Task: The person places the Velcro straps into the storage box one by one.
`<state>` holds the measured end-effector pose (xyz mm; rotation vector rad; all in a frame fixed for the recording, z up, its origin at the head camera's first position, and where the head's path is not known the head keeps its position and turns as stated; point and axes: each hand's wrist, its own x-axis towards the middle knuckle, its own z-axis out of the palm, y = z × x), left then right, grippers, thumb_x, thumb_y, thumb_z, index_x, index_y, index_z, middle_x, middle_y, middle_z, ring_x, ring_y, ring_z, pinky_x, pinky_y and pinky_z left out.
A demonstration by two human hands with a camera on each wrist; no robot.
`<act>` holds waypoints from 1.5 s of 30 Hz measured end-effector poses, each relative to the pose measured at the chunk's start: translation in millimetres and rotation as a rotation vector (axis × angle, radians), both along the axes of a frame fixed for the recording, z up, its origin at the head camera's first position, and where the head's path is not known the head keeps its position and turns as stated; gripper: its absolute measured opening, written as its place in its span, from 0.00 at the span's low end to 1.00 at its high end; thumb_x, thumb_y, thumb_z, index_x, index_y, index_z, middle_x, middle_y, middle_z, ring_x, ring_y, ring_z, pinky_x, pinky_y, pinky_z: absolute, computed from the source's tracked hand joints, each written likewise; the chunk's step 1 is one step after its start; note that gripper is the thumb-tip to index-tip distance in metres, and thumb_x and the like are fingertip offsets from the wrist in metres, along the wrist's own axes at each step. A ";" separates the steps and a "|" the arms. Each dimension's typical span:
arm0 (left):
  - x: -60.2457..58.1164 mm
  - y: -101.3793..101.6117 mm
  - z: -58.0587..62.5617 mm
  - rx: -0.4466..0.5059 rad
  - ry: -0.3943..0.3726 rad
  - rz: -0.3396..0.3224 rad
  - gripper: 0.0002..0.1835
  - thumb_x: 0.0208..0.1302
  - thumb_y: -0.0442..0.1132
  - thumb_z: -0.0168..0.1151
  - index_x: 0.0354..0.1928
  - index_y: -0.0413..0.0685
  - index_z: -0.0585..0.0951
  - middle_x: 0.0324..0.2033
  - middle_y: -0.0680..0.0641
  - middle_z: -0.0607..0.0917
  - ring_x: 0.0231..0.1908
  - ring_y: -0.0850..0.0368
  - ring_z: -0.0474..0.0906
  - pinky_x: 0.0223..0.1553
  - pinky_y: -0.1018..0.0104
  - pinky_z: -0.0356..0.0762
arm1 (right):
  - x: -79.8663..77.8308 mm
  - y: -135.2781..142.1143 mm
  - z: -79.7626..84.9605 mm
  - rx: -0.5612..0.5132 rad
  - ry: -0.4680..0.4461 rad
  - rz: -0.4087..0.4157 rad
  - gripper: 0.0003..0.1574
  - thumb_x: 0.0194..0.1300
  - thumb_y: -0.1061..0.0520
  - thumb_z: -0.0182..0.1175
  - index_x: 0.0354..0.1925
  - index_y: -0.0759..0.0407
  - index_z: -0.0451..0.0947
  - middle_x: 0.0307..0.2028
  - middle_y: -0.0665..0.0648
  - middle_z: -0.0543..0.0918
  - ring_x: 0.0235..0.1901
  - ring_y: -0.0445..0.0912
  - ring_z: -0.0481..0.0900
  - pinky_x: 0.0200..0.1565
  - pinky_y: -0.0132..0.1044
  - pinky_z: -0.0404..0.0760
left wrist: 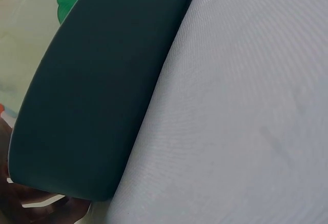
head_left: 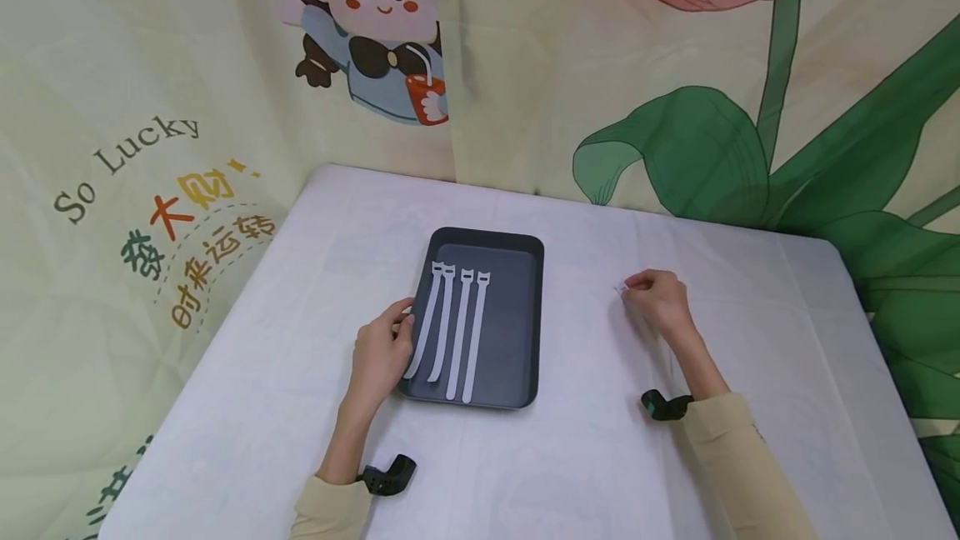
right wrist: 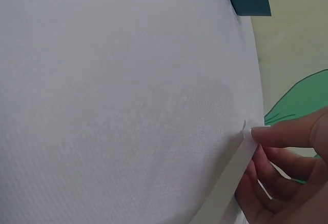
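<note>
A dark grey rectangular tray [head_left: 512,332] lies on the table, with several white cable straps [head_left: 459,332] side by side in its left half. Each strap has a slotted head at the far end. My left hand [head_left: 381,352] grips the tray's left side; in the left wrist view the tray's outer wall [left wrist: 97,90] hides most of its fingers [left wrist: 64,212]. Off to the right of the tray, my right hand [head_left: 663,304] pinches one white cable strap [right wrist: 225,188] near its end between thumb and fingers. That strap hangs down below the hand, close over the cloth.
A white cloth [head_left: 585,457] covers the table. Behind it hangs a printed curtain [head_left: 517,82] with a cartoon figure and a large flower, meeting the table's back edge. Black wrist cameras [head_left: 390,476] sit on both forearms.
</note>
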<state>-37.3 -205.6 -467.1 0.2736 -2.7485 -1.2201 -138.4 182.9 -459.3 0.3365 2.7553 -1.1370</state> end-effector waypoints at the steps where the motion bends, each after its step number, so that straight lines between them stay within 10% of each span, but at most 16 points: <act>1: 0.1 -0.1 0.0 -0.001 0.000 -0.001 0.20 0.75 0.34 0.55 0.65 0.40 0.79 0.47 0.36 0.89 0.35 0.48 0.86 0.33 0.61 0.77 | 0.6 -0.7 0.6 -0.006 -0.005 0.005 0.15 0.69 0.61 0.61 0.50 0.69 0.83 0.49 0.69 0.84 0.44 0.55 0.79 0.41 0.37 0.77; 45: 1.3 -0.1 -0.4 -0.002 -0.002 0.004 0.20 0.75 0.35 0.55 0.65 0.42 0.80 0.47 0.37 0.89 0.36 0.48 0.86 0.36 0.58 0.79 | 8.6 -52.9 39.4 -0.521 0.053 0.155 0.19 0.70 0.54 0.67 0.51 0.66 0.80 0.37 0.58 0.89 0.29 0.47 0.83 0.37 0.38 0.87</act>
